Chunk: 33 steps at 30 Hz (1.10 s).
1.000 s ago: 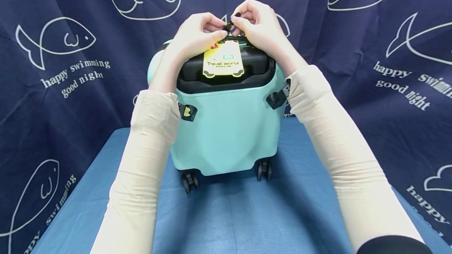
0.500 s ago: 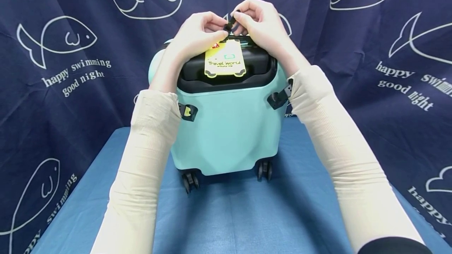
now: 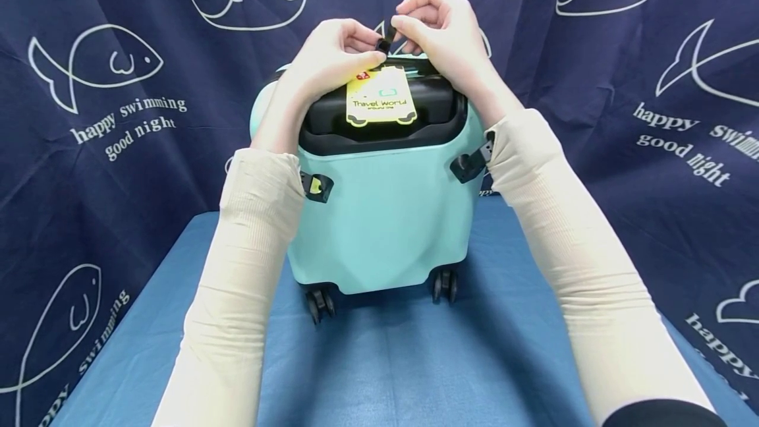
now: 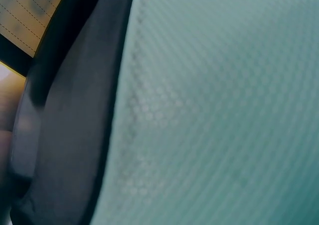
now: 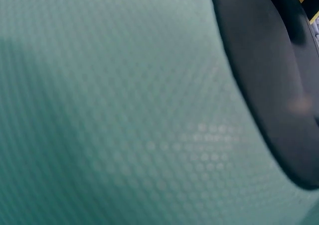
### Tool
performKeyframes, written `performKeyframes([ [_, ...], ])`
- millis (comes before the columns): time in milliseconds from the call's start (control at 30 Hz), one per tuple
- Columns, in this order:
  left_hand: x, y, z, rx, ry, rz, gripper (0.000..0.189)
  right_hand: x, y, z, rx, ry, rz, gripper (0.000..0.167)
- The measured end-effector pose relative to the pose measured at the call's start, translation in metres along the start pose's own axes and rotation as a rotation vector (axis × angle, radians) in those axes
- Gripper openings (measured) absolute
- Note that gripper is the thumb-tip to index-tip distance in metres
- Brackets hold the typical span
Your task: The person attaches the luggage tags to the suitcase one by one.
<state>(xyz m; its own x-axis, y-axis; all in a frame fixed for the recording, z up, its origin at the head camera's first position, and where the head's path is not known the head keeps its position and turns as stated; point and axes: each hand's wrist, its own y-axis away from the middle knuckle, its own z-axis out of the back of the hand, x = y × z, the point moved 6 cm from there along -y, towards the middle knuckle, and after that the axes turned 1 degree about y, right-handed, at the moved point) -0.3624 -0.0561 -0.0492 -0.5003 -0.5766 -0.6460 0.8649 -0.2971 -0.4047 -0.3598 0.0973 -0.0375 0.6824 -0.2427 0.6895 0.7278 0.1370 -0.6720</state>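
A mint-green suitcase [image 3: 385, 223] stands upright on its wheels, with a black recessed panel at its upper front. Over that panel hangs a yellow luggage tag [image 3: 381, 99] printed "Travel World", its black strap [image 3: 389, 33] rising at the suitcase handle. My left hand [image 3: 332, 55] pinches the strap low, close above the tag, between thumb and fingers. Just to the right, my right hand [image 3: 445, 28] pinches the strap's upper end. Both wrist views are filled mostly by the ribbed green shell [image 4: 214, 110]; the tag's lined side [image 4: 27, 18] shows at the left wrist view's corner.
The suitcase rests on a blue cloth-covered table [image 3: 385, 361]. A navy curtain [image 3: 118, 170] with white whale drawings hangs behind and to both sides. Black wrist-camera mounts [image 3: 468, 165] sit at both cuffs, close in front of the shell.
My right hand has moved slightly up and to the right with the strap's end. The tag has shifted a little right and up. My left hand has stayed nearly in place.
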Motion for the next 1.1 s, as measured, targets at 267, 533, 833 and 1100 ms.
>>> performKeyframes([
  [267, 0.0018, 0.0004, 0.0022, -0.034, 0.008, 0.003, 0.035, 0.0007, -0.0005, 0.0011, -0.035, 0.205, 0.037, 0.02],
  [533, 0.0016, 0.0015, 0.0021, -0.032, -0.009, 0.013, 0.034, 0.0028, 0.0016, 0.0024, -0.047, 0.358, 0.064, 0.022],
  [833, 0.0016, 0.0017, 0.0018, -0.034, -0.021, 0.012, 0.035, 0.0, 0.0009, -0.0007, -0.002, 0.368, 0.009, 0.021],
  [1100, 0.0009, 0.0009, 0.0002, -0.039, -0.011, 0.01, 0.032, -0.0004, 0.0005, -0.0034, 0.05, 0.357, -0.005, 0.02],
])
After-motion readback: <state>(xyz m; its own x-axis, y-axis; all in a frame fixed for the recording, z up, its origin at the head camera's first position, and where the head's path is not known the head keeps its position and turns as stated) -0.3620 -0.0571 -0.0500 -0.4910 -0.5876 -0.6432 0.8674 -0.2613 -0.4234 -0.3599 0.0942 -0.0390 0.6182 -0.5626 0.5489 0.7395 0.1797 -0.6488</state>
